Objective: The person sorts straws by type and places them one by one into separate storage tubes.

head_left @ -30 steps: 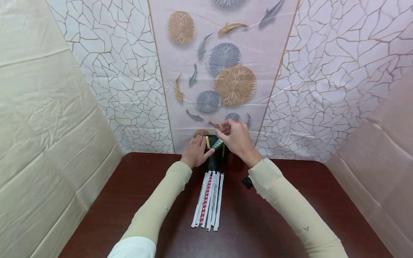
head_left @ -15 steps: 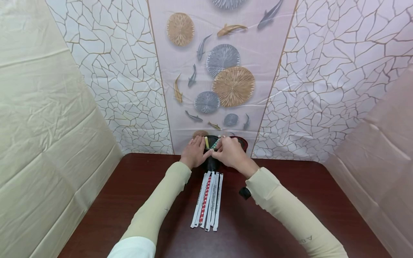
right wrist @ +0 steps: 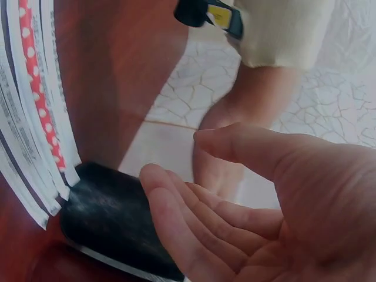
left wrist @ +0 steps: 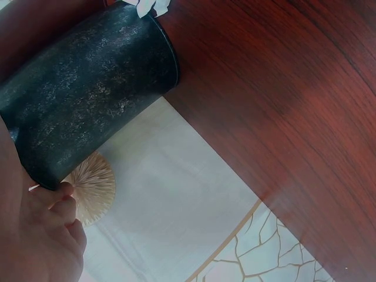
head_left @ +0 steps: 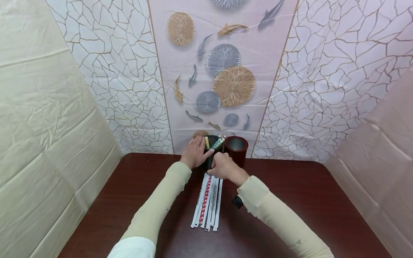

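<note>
My left hand holds the rim of a black cylindrical cup, its thumb lying across the front. Several straws lean inside the cup, among them a yellow straw and a green-and-white patterned straw. My right hand is in front of the cup, over the far ends of the straws on the table. In the right wrist view its fingers are loosely bent, thumb apart, with nothing between them. Those straws lie side by side in white wrappers; a red straw with white spots is among them.
A dark red cylindrical container stands right beside the black cup. Behind both rises a patterned backdrop. The dark red wooden table extends to either side, between cloth-covered side walls.
My right hand has come down from above the cup to the laid-out straws, leaving a green-patterned straw in the cup. The red container shows again. My left hand stays in place.
</note>
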